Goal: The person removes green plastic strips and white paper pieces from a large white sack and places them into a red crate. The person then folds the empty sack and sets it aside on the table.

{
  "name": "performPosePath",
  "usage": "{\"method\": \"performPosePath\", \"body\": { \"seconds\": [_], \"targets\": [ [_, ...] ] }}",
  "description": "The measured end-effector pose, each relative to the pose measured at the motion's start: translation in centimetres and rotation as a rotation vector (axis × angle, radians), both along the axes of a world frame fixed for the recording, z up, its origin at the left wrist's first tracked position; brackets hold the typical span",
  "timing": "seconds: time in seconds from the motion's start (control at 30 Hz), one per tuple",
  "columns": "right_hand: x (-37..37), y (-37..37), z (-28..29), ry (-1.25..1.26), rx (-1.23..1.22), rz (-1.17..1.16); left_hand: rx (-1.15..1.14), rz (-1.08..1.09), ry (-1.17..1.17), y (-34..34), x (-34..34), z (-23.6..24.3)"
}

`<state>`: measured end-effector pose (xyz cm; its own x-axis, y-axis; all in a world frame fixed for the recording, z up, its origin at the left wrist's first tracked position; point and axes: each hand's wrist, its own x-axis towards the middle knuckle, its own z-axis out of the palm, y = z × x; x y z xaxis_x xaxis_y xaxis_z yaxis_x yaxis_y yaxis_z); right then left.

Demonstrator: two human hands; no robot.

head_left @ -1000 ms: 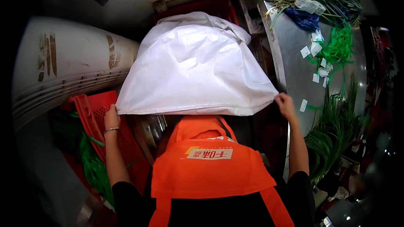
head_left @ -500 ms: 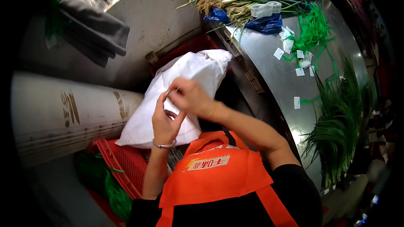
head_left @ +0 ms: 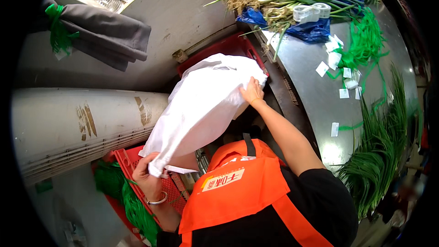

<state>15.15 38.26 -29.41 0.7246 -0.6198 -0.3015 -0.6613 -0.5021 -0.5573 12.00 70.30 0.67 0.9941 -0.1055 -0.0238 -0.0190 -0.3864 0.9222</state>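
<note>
White bag [head_left: 201,110] held in air above red crate [head_left: 219,52], long axis diagonal btwn 2 hands: left hand [head_left: 148,178] fisted on low corner, right hand [head_left: 251,92] pinching upper edge.

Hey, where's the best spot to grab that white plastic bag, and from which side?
Grip the white plastic bag at its two ends, probably: the lower corner, bunched in the left hand, and the upper edge, where the right hand presses. It hangs slack and slanted between them, so come from each end rather than the loose middle.
</note>
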Motion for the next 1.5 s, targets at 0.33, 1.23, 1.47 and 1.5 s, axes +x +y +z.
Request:
{"method": "performPosePath", "body": {
  "seconds": [0.33,1.23,1.47,1.5],
  "targets": [
    [-4.5,-9.1,-11.9,0.236,0.151,-0.353,0.121,0.435,-0.505,13.5,9.4,5.7],
    [1.0,-6.7,-4.1,-0.469,0.229,-0.18,0.719,0.393,-1.035,14.4,35.3,33.2],
    [6.3,3.0,22.7,-0.73,0.64,0.589,0.828,-0.075,-1.179,-5.6,32.8,24.9],
    [6.4,6.2,24.2,-0.746,0.59,0.694,1.23,0.107,-1.166,-5.7,34.6,25.0]
  ]
}}
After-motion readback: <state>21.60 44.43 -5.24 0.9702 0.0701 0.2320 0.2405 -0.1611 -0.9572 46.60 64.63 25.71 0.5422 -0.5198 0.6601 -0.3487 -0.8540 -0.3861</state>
